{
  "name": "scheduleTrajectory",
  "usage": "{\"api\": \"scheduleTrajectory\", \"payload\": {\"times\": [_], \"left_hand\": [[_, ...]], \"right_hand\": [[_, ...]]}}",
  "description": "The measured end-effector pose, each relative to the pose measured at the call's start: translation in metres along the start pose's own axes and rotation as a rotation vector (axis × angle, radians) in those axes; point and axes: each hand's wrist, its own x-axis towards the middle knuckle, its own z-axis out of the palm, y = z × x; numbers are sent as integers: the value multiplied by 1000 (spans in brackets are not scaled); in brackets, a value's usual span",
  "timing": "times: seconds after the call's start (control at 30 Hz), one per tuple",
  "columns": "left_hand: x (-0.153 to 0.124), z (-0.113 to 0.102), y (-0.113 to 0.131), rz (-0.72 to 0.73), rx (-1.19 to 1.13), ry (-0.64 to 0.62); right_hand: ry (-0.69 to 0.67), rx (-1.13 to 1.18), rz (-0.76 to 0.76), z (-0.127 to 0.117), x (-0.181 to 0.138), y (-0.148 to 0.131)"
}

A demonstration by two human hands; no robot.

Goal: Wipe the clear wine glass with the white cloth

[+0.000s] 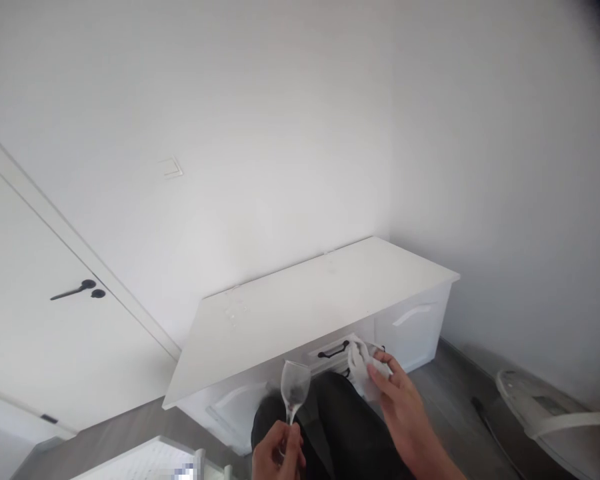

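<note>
My left hand (pixel 277 453) pinches the wine glass (pixel 295 387) by its stem, bowl upright at six o'clock. My right hand (pixel 403 407), at four o'clock, has its fingers closed on a white cloth (pixel 363 363) before the white counter (pixel 310 307).

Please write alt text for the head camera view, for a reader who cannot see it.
Seen from above, the left hand holds a clear wine glass upright by its stem while the right hand grips a crumpled white cloth beside it. Behind them a low white cabinet with black drawer handles stands against a white wall, with a white door to the left.
</note>
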Motion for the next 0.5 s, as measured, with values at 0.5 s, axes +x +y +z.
{"api": "scheduleTrajectory", "payload": {"times": [0.5], "left_hand": [[-3, 39, 9, -240, -241, -108]], "right_hand": [[-359, -1389, -1104, 12, -20, 29]]}}
